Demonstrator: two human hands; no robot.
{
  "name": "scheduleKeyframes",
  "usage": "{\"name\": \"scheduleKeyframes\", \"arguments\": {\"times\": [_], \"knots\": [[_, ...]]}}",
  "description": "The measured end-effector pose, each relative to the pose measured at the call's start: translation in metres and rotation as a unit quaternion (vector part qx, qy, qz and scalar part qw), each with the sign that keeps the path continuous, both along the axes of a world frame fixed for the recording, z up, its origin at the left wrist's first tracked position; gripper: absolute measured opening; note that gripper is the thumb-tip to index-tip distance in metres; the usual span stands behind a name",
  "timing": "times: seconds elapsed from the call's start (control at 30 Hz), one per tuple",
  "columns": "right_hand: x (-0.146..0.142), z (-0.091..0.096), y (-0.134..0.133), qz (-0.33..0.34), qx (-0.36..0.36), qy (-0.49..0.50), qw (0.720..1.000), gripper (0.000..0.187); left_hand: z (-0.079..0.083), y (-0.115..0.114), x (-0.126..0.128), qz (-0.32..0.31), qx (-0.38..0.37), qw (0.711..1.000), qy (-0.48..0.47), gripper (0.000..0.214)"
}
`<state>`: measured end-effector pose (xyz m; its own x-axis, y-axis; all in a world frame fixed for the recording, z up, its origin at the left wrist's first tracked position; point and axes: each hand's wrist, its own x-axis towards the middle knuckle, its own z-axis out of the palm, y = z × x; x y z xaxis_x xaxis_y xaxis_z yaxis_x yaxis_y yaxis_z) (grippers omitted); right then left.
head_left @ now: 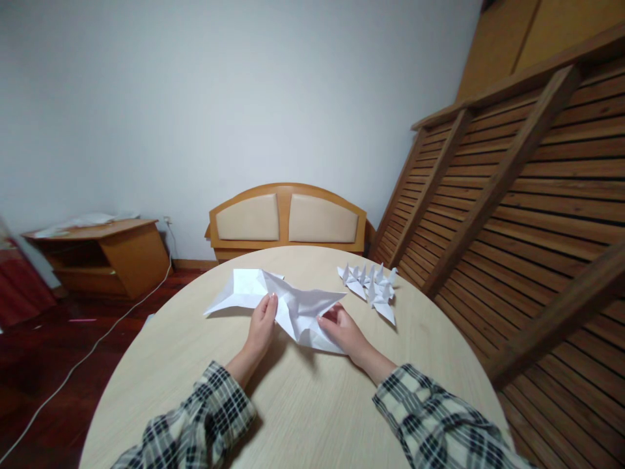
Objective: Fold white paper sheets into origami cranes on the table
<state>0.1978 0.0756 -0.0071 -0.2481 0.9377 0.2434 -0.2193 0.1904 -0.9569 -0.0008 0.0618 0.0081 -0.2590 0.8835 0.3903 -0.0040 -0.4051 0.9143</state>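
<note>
The half-folded paper sheet [293, 306] lies on the round table [161, 365], spanning both hands and reaching a little beyond their fingertips. The left hand [262, 324] stands on its edge with fingers together, clamped on the raised ridge near the sheet's middle. The right hand [343, 329] is curled with its fingertips pinched on the lower right flap, and part of that flap passes under its palm. The work in hand looks like shaping a fold along that central ridge. To do it well, I judge the left hand should act as the anchor, pressing the ridge down to the table so the sheet cannot slide. The right hand can draw its flap taut, line edge up with edge before any pressure goes on, and then run the crease outward from the left hand's fingertips rather than toward them. The sheet is large and thin and will probably buckle if pushed from one end only. Its long axis runs across the person from side to side. One pointed tip reaches out past the left hand to that hand's outer side, and the other tip points past the right hand's fingertips toward the small paper cranes [372, 286], which stand just beyond and outside that hand, apart from the sheet.
</note>
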Motion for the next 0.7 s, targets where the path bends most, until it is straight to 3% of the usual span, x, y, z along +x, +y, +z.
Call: {"name": "scheduleKeyframes", "arguments": {"times": [0.27, 0.5, 0.6, 0.7], "knots": [[0.003, -0.003, 0.001, -0.087, -0.045, -0.065, 0.993, 0.026, -0.006, 0.004, -0.003, -0.028, -0.006, 1.0, -0.004, 0.044], [0.008, -0.002, 0.004, -0.119, -0.049, -0.026, 0.991, 0.043, -0.006, 0.005, -0.006, -0.016, -0.04, 0.999, 0.004, 0.046], [0.013, -0.001, 0.007, -0.16, -0.021, -0.051, 0.986, 0.046, -0.004, 0.006, -0.004, -0.02, -0.058, 0.998, -0.009, 0.043], [0.018, 0.0, 0.01, -0.252, 0.052, -0.136, 0.957, 0.046, 0.0, 0.007, -0.003, -0.018, -0.087, 0.995, -0.054, 0.062]]}}
